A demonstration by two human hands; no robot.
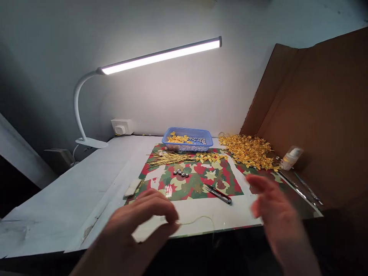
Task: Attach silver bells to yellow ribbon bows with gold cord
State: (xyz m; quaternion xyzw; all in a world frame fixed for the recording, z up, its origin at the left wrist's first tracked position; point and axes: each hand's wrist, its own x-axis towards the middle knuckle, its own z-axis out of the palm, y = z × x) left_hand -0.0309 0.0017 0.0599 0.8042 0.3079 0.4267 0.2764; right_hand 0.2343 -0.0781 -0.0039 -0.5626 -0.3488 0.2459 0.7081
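Observation:
My left hand [143,218] is at the table's front edge, thumb and index finger pinched on a thin pale-yellow thread [198,219]. From the fingertips the thread curves right and hangs over the edge. My right hand [273,214] is raised to the right, blurred, thumb and fingers apart with nothing visible between them. Between the hands, a bit farther back, lie thread snips [217,193]. Several silver beads [180,173] sit on the patterned mat [198,188]. Behind them are a bundle of yellow cord strips [169,158] and a row of yellow ribbon bows [209,157].
A blue basket [209,140] holds yellow bows and silver beads. Right of it is a heap of yellow bows [247,149], beside a small white bottle [291,158]. Cardboard [316,103] walls off the right side. A clamp lamp [161,56] reaches over from the left.

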